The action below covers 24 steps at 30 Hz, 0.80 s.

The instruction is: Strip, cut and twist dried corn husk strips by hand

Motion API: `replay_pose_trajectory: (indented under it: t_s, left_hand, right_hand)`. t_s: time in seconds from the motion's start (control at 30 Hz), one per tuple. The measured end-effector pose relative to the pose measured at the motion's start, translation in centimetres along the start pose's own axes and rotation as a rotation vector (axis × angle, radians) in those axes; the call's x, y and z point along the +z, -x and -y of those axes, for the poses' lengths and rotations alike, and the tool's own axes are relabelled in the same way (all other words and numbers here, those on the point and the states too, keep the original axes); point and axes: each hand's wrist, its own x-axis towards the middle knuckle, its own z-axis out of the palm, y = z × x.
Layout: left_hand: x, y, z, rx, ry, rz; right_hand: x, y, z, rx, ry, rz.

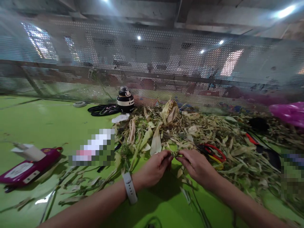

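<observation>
My left hand (155, 167), below a white wristband (129, 188), is closed in a pinch near the middle of the green table. Opposite it, my right hand (196, 163) is closed too, thumb and fingers pressed together. Between the two sets of fingertips is a small green plant piece (175, 154), partly covered by the fingers. Dried leaves and stems (190, 126) lie in a wide heap just beyond my hands. Red-handled scissors (215, 152) rest at the heap's edge, right of my right hand. Thin stems (198, 202) lie below that hand.
A magenta power strip (30, 167) with a white plug adapter (30, 152) lies at left. A black bottle (125, 99) stands at the back beside a coiled black cord (102, 110). Behind runs a perforated metal screen (152, 57). Pink plastic (288, 114) sits far right.
</observation>
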Motion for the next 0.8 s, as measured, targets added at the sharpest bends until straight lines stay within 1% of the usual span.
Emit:
replay_pose_trajectory:
  t_s: [0.23, 0.33, 0.57, 0.67, 0.8]
  left_hand:
    - [0.1, 0.0, 0.7, -0.025, -0.126, 0.004]
    - [0.1, 0.0, 0.9, -0.011, -0.137, -0.010]
    - [0.0, 0.0, 0.7, -0.016, -0.108, -0.012]
    - [-0.1, -0.1, 0.4, -0.020, -0.067, -0.006]
    - [-0.1, -0.1, 0.2, -0.022, -0.029, -0.008]
  right_hand:
    - [0.5, 0.2, -0.2, -0.055, 0.029, -0.024]
    - [0.4, 0.1, -0.1, -0.035, -0.003, -0.026]
    - [-0.4, -0.2, 0.5, 0.107, -0.172, 0.070]
    - [-0.6, -0.3, 0.7, 0.112, -0.184, 0.084]
    - [-0.5, -0.3, 0.8, 0.083, -0.173, 0.076]
